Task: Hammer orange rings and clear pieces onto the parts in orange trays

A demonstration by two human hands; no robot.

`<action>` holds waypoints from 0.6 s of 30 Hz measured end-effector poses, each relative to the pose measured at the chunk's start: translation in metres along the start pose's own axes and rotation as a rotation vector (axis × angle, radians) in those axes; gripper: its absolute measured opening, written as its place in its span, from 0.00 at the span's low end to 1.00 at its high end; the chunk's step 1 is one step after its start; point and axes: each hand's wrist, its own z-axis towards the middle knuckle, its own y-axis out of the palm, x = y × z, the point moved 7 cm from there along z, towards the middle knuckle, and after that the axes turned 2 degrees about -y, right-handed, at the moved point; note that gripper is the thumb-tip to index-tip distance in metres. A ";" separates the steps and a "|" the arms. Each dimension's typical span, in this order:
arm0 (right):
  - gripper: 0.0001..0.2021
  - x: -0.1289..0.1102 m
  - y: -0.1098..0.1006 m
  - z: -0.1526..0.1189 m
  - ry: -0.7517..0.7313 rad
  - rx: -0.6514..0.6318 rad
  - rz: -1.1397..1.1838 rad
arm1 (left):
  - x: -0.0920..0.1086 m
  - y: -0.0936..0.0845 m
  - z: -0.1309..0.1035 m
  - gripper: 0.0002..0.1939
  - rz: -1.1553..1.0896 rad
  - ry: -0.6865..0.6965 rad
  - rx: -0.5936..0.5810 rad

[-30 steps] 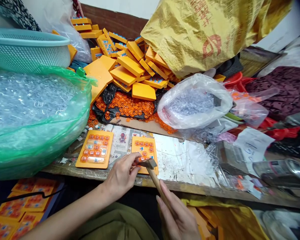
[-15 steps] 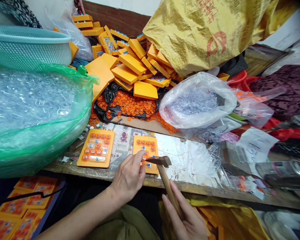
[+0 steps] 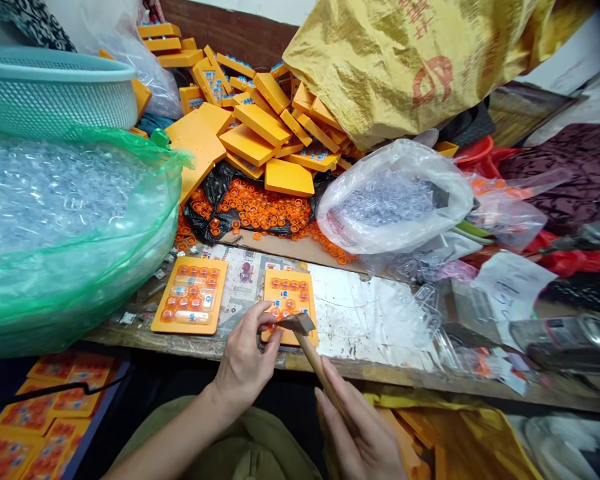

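My right hand (image 3: 363, 427) is wrapped round the wooden handle of a hammer (image 3: 310, 350). The hammer's dark metal head hangs just over the lower left of a yellow-orange panel (image 3: 309, 337). Orange button caps fill part of this panel, and small blue pieces show in it too. At the panel's lower left corner is my left hand (image 3: 245, 360), its fingers bent together under the hammer's pointed end. Whatever those fingertips hold, if anything, is hidden. To the left lies a second panel (image 3: 160, 323), fitted with orange caps and clear covers.
A black bag of orange caps (image 3: 267, 207) sits behind the panels, below a heap of yellow panels (image 3: 263, 127). Clear pieces fill a green bag (image 3: 150, 280) at left and a white bag (image 3: 330, 233) at right. More finished-looking panels (image 3: 77, 400) lie lower left.
My left hand has moved left and down, from the panel's middle to its lower left corner. The hammer and my right hand have shifted left with it.
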 end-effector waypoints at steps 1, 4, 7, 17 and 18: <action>0.27 -0.001 -0.003 0.000 -0.002 0.026 -0.008 | -0.001 -0.001 0.000 0.20 -0.017 -0.016 0.001; 0.26 -0.002 -0.007 0.001 0.000 0.040 -0.029 | -0.005 -0.003 0.003 0.20 -0.068 -0.088 0.016; 0.25 -0.001 0.002 -0.001 0.005 -0.068 -0.014 | -0.011 -0.002 0.006 0.22 -0.100 -0.162 0.021; 0.28 0.078 -0.006 0.029 0.544 0.115 0.106 | -0.013 -0.006 0.012 0.23 -0.152 -0.273 0.002; 0.28 0.085 -0.006 0.040 0.534 0.092 0.064 | -0.014 -0.006 0.012 0.24 -0.178 -0.291 0.012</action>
